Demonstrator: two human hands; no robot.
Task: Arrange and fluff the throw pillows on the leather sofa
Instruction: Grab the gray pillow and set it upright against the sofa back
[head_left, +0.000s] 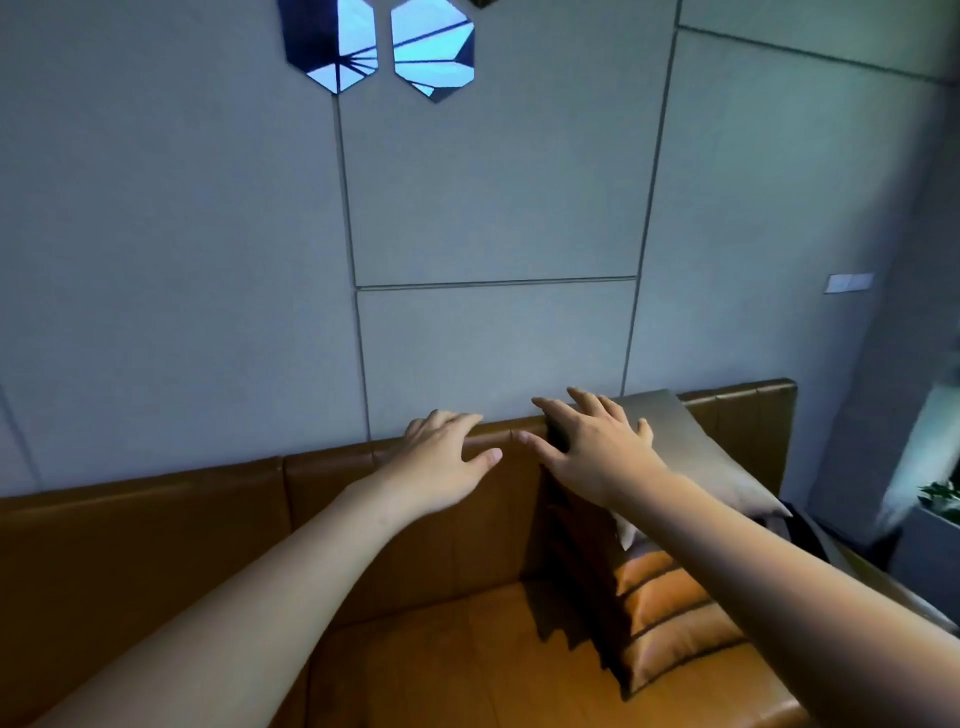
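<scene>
Two hands out: my right hand (597, 457), fingers spread, lies flat on the grey pillow (691, 457) at frame right; left hand (447, 462), fingers loosely apart, hovers beside it, empty.

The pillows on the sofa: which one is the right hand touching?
The grey pillow, propped against the backrest, lies under the right hand. The orange ribbed pillow sits lower on the seat, untouched.

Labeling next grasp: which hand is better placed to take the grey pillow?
Right. The right hand lies spread on the grey pillow; the left hand is over the sofa backrest, apart from it.
</scene>
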